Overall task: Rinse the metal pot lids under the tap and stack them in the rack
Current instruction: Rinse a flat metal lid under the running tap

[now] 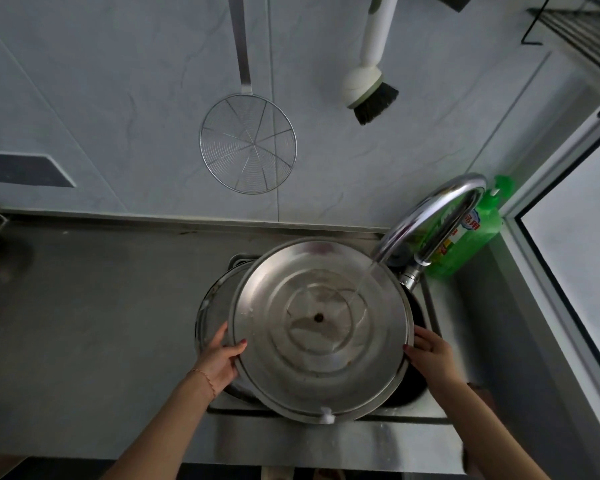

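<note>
lid (321,329): over sink (426,408), under tap (430,216), water hitting it | left hand (219,360): fingers clamped on lid's left rim | right hand (432,356): fingers clamped on right rim

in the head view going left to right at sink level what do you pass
left hand → metal pot lid → right hand; further back, the tap, then the green soap bottle behind it.
</note>
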